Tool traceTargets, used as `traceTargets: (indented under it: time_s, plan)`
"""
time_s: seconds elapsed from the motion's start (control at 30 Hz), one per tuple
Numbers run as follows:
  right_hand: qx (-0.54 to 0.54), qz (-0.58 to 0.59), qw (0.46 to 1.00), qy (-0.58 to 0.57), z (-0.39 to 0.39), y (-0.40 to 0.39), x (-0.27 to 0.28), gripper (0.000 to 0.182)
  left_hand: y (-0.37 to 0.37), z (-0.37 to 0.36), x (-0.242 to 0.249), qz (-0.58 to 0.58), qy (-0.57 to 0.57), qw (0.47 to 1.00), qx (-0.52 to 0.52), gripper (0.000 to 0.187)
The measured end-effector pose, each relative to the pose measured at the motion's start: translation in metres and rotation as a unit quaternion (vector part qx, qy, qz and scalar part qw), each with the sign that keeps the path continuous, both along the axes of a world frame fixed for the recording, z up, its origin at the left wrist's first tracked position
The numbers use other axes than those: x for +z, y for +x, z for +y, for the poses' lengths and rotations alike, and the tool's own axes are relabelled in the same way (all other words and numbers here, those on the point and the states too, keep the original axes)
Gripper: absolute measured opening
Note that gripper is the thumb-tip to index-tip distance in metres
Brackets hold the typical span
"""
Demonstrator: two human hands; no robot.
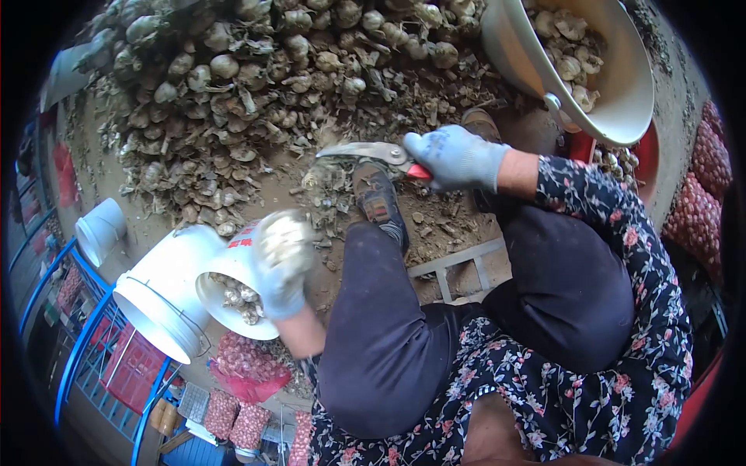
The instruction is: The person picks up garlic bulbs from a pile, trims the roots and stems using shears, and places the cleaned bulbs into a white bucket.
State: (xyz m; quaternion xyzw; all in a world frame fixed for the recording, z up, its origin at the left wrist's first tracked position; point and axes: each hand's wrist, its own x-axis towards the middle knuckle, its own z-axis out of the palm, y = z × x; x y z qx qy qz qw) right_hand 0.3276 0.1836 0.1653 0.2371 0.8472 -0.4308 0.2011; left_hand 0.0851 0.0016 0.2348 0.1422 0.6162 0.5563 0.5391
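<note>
My right hand, in a pale grey glove, is closed around red-handled pruning shears. Their long curved metal end points left, above a shoe. My left hand is gloved too and blurred by motion. It is in front of a white bucket lying tilted with garlic bulbs inside. Something pale and lumpy shows at its fingers, but whether that is garlic or the glove itself I cannot make out. Ahead of both hands spreads a large heap of garlic with dry stalks.
A big cream bucket holding garlic leans at the upper right, near a red basin. More white buckets lie at the left beside blue metal rails. Red net sacks stand at the right edge. A metal frame is between my legs.
</note>
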Motion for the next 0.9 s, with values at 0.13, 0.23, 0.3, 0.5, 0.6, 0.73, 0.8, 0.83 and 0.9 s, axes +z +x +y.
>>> traceTargets:
  time_s: [0.13, 0.23, 0.3, 0.5, 0.6, 0.73, 0.8, 0.83, 0.9]
  plan:
    - [-0.103, -0.014, 0.994, -0.012, 0.004, 0.016, -0.007, 0.032, -0.062, -0.079, 0.014, 0.451, -0.231, 0.840, 0.196, 0.043]
    - [-0.148, -0.009, 0.988, -0.036, 0.008, 0.012, -0.012, 0.030, -0.095, -0.066, 0.002, 0.686, -0.256, 0.679, 0.060, 0.038]
    - [-0.162, -0.007, 0.985, -0.049, 0.005, 0.010, -0.014, 0.029, -0.107, -0.052, -0.017, 0.844, -0.271, 0.457, -0.080, 0.033]
    - [-0.143, -0.040, 0.988, -0.046, 0.008, 0.006, -0.017, 0.032, -0.097, 0.197, -0.076, 0.763, -0.017, 0.616, -0.193, 0.042]
    - [-0.154, -0.047, 0.986, -0.052, 0.011, 0.003, -0.016, 0.032, -0.102, 0.227, -0.084, 0.735, -0.169, 0.600, -0.268, 0.046]
    - [-0.150, -0.019, 0.987, -0.045, 0.010, -0.006, -0.016, 0.033, -0.086, 0.203, -0.077, 0.714, -0.177, 0.650, -0.192, 0.048]
    - [-0.195, 0.049, 0.980, 0.008, 0.007, -0.013, -0.010, 0.032, -0.079, 0.176, -0.085, 0.599, -0.024, 0.796, -0.076, 0.042]
    - [-0.197, 0.048, 0.979, 0.027, 0.007, -0.018, -0.008, 0.033, -0.060, 0.165, -0.067, 0.456, -0.056, 0.886, -0.056, 0.043]
    - [-0.197, 0.061, 0.976, 0.069, 0.009, -0.029, -0.001, 0.034, -0.034, 0.152, -0.050, 0.283, -0.043, 0.957, -0.038, 0.046]
